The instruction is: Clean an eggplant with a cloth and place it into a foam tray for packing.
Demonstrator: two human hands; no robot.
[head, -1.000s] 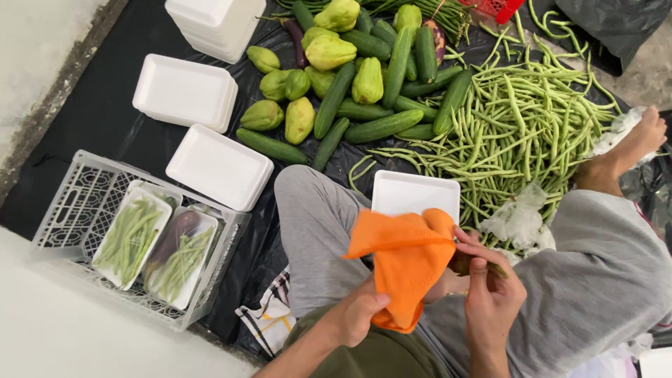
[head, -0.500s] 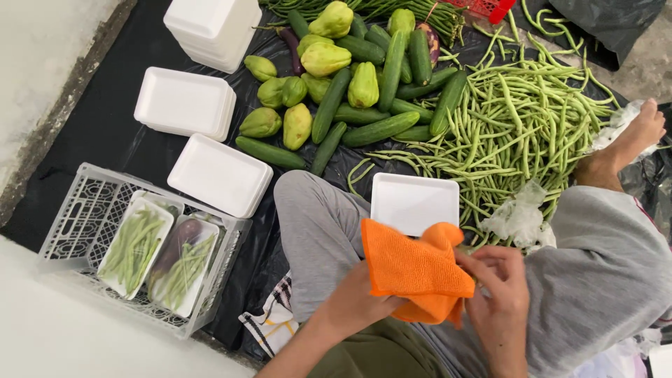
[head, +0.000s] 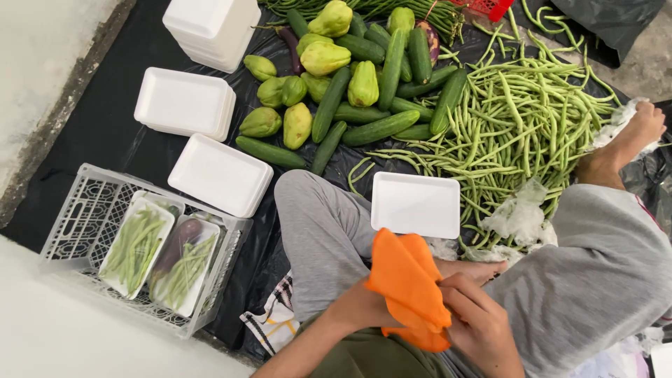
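1. Orange cloth (head: 408, 287) is bunched between both hands, low centre, over the person's lap, just below an empty white foam tray (head: 416, 204) resting by the knee.
2. Left hand (head: 357, 308) is under the cloth, mostly hidden; fingers seem curled into the fabric from beneath, exact grip unclear.
3. Right hand (head: 483, 325) is closed on the cloth's right edge, fingertips pressing the fold.
4. Doing it well, as a judgement: keep the cloth gathered tight in both hands and keep loose corners off the floor sheet.
5. Cloth look: bright orange, soft, matte, folded into a peaked wad, no visible pattern.
6. Further out: a heap of long green beans (head: 518, 126) on the black floor sheet (head: 105, 126), beside cucumbers (head: 381, 127) and pale green chayotes (head: 297, 124).
7. Left side: stacks of white foam trays (head: 183, 103), and a white plastic crate (head: 77, 217) holding filled trays of beans.
8. The person's bare foot (head: 626, 140) is at the right edge, touching the beans.
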